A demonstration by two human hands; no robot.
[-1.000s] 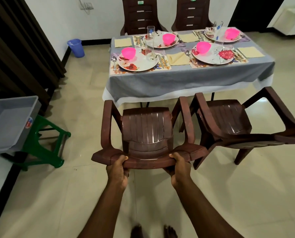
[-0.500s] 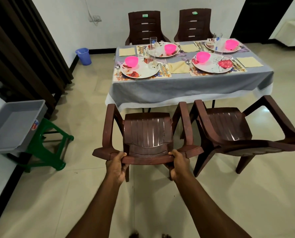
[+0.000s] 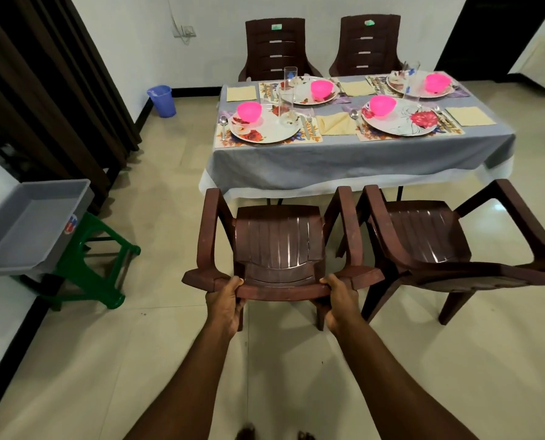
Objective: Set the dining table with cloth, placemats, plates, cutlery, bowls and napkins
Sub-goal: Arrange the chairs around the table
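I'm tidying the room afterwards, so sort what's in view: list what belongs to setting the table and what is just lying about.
Belongs to the job:
grey tablecloth
placemats
floral plates
pink bowls
cutlery
yellow napkins
brown chair, gripped by left hand and right hand

Lying about:
blue bucket
grey tray
green stool

No wording, number or brand can be read anywhere. The grey tub (image 3: 33, 227) at the left edge of the frame carries a small red and blue sticker on its near wall, too blurred to make out. The two chairs at the top centre each bear a small green label, on the left back (image 3: 276, 26) and the right back (image 3: 370, 22), both illegible.
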